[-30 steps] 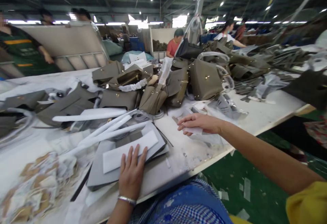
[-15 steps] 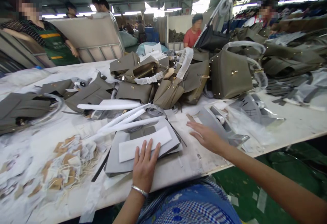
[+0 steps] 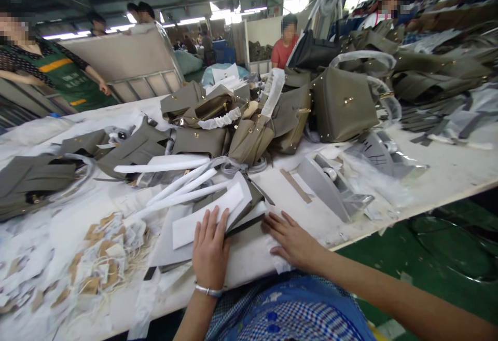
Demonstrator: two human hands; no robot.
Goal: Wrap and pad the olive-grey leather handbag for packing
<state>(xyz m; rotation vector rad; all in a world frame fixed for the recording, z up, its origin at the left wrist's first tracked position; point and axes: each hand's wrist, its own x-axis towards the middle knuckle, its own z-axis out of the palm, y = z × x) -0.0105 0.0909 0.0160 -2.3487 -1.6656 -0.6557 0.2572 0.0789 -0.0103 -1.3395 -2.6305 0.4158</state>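
Note:
My left hand (image 3: 212, 245), with a silver bangle at the wrist, lies flat with spread fingers on a white padded strip (image 3: 194, 228). Under the strip are grey panels (image 3: 169, 242), their right part lifted and curved up beside my fingers. My right hand (image 3: 292, 238) rests at the right edge of these panels, its fingers apart and touching the table and a bit of clear film. Nothing is seen gripped in it. White foam tubes (image 3: 182, 191) lie just behind the panels.
Olive handbags (image 3: 342, 105) are heaped across the table's (image 3: 443, 175) middle and back. Tags with strings (image 3: 105, 258) lie at left, a grey curved piece (image 3: 321, 188) at right. A person in a green apron (image 3: 66, 76) stands back left; another in red (image 3: 284, 50) is behind.
My right hand has moved left and nearer to the body, to the panels' edge. The panels' right part has bent upward. A brown strip now shows where my right hand was.

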